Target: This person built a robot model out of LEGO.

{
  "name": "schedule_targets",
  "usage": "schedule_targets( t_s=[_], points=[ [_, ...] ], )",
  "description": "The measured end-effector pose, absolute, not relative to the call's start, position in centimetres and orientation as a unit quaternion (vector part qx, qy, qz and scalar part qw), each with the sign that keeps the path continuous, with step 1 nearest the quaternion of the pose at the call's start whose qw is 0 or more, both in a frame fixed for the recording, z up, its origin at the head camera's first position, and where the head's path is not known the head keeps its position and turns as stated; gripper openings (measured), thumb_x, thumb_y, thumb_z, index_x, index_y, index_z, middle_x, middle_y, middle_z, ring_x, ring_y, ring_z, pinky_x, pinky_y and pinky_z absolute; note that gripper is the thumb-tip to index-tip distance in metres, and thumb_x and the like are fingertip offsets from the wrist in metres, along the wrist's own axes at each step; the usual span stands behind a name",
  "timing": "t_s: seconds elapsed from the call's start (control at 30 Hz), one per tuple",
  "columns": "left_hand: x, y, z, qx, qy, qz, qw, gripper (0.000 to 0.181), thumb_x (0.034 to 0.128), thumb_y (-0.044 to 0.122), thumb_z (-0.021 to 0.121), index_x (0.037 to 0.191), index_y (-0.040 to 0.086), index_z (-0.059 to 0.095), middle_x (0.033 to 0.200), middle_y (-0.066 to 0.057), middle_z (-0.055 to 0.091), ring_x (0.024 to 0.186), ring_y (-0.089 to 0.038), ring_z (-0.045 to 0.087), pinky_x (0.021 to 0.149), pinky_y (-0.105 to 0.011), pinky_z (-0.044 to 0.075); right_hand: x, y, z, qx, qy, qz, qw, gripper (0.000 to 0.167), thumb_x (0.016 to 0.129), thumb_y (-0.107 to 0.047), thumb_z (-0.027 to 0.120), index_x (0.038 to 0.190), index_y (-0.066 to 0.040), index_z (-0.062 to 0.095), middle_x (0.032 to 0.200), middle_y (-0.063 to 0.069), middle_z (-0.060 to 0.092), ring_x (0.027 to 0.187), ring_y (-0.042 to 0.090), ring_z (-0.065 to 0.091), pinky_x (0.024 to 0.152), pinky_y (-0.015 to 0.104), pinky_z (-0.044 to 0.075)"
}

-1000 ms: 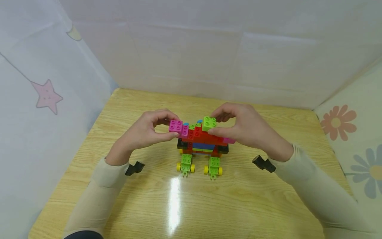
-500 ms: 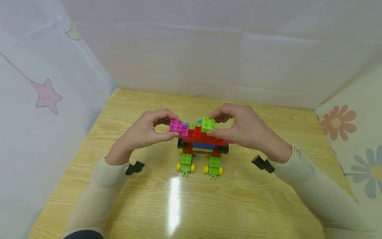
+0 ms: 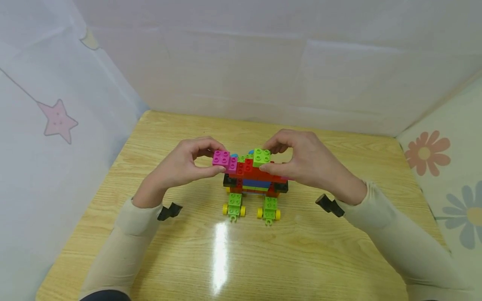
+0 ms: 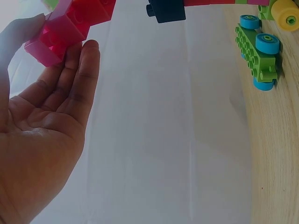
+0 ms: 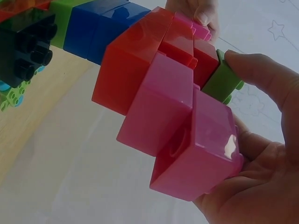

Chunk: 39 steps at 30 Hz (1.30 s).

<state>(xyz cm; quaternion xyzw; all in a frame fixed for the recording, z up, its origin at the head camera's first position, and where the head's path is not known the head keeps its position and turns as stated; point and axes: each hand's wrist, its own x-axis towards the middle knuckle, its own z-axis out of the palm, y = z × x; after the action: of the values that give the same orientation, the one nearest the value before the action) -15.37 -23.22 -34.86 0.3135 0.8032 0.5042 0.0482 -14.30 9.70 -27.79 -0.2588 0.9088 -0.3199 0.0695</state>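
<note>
A toy built of stacked red, blue and pink building bricks point(image 3: 256, 184) stands on wheeled lime-green bases point(image 3: 235, 200). My left hand point(image 3: 184, 165) pinches the pink brick point(image 3: 221, 158) at its upper left end between thumb and fingers; the left wrist view shows this pink brick point(image 4: 51, 42) too. My right hand point(image 3: 310, 163) pinches a lime-green brick point(image 3: 261, 157) over the red top. Seen from the right wrist, that green brick point(image 5: 222, 81) lies against a red brick, and pink bricks point(image 5: 163, 102) at the toy's right end are close to the palm.
Black bricks point(image 3: 230, 180) jut from the toy's sides. Under it in the left wrist view is a green wheeled base point(image 4: 257, 51) with blue wheels. The wooden table point(image 3: 301, 259) meets cloth-covered walls point(image 3: 244, 75) at the back and sides.
My right hand has shifted slightly left with the lime-green brick, which now sits a little lower and farther left over the red top. The left hand stays almost still.
</note>
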Motion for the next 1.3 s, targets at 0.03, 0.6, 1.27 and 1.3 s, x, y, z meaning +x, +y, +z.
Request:
schedule_targets(
  t_s=[0.03, 0.6, 1.27, 1.3],
  points=[
    [-15.37, -23.22, -34.84, 0.313, 0.803, 0.505, 0.049, 0.032, 0.0937, 0.002, 0.088, 0.123, 0.008, 0.078, 0.119, -0.003, 0.078, 0.109, -0.017, 0.075, 0.104, -0.024, 0.061, -14.29, 9.66, -27.80, -0.259, 0.909, -0.320, 0.069, 0.033, 0.093, -0.031, 0.093, 0.121, -0.019, 0.081, 0.115, -0.004, 0.079, 0.107, 0.019, 0.068, 0.097, 0.043, 0.056],
    [-15.40, -23.26, -34.98, 0.314, 0.803, 0.504, 0.044, 0.032, 0.0936, 0.002, 0.088, 0.123, 0.009, 0.079, 0.119, -0.003, 0.078, 0.108, -0.017, 0.074, 0.102, -0.024, 0.061, -14.38, 9.26, -28.04, -0.263, 0.910, -0.314, 0.071, 0.031, 0.094, -0.031, 0.091, 0.119, -0.017, 0.082, 0.115, -0.002, 0.080, 0.107, 0.021, 0.068, 0.096, 0.044, 0.056],
    [-15.49, -23.16, -35.00, 0.312, 0.803, 0.505, 0.051, 0.029, 0.0957, 0.003, 0.086, 0.124, 0.007, 0.078, 0.119, -0.006, 0.078, 0.109, -0.017, 0.074, 0.103, -0.024, 0.061, -14.43, 9.43, -28.38, -0.242, 0.915, -0.312, 0.081, 0.029, 0.093, -0.035, 0.092, 0.117, -0.021, 0.083, 0.117, -0.005, 0.079, 0.109, 0.020, 0.067, 0.093, 0.042, 0.056],
    [-15.51, -23.15, -35.00, 0.312, 0.802, 0.506, 0.051, 0.030, 0.0953, 0.003, 0.087, 0.124, 0.007, 0.078, 0.119, -0.006, 0.078, 0.109, -0.017, 0.074, 0.104, -0.024, 0.061, -14.36, 9.44, -28.37, -0.239, 0.915, -0.313, 0.082, 0.030, 0.093, -0.035, 0.091, 0.118, -0.021, 0.082, 0.117, -0.004, 0.079, 0.109, 0.020, 0.067, 0.093, 0.043, 0.056]
  ],
)
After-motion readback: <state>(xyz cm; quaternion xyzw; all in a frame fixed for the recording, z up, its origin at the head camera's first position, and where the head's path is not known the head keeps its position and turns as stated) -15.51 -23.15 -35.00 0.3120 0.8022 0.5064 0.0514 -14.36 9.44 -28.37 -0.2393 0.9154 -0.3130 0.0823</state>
